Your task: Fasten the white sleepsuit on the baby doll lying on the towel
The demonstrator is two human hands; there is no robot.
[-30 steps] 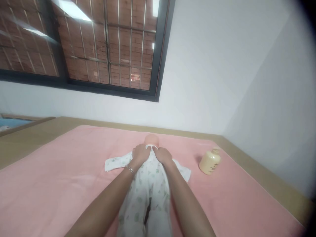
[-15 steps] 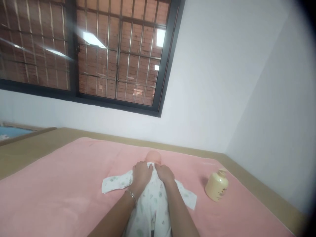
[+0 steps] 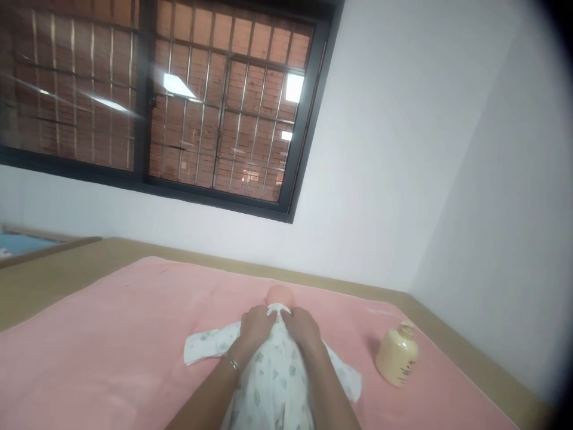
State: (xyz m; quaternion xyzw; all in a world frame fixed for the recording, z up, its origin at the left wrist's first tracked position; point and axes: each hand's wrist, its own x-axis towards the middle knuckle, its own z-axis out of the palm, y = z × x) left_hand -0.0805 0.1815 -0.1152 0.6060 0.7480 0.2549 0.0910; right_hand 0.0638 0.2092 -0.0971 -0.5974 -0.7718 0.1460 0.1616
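Note:
A baby doll lies on its back on the pink blanket (image 3: pixel 111 346), its bare head (image 3: pixel 280 295) pointing away from me. It wears a white patterned romper (image 3: pixel 268 382) with the sleeves spread to both sides. My left hand (image 3: pixel 256 326), a bracelet on its wrist, pinches the romper's cloth at the doll's collar. Just right of it, my right hand (image 3: pixel 303 325) grips the other side of the collar. Both hands have curled fingers and nearly touch each other under the doll's chin.
A cream-yellow bottle (image 3: pixel 397 356) stands on the blanket to the right of the doll. The blanket covers a tan mattress (image 3: pixel 49 275) set against white walls. A dark-framed barred window (image 3: pixel 188 113) is above. Another bed's edge (image 3: pixel 27 245) shows far left.
The camera has tilted upward, so the doll and bottle sit lower in view. Both hands stay at the collar, their fingers now bunching the cloth closer under the chin.

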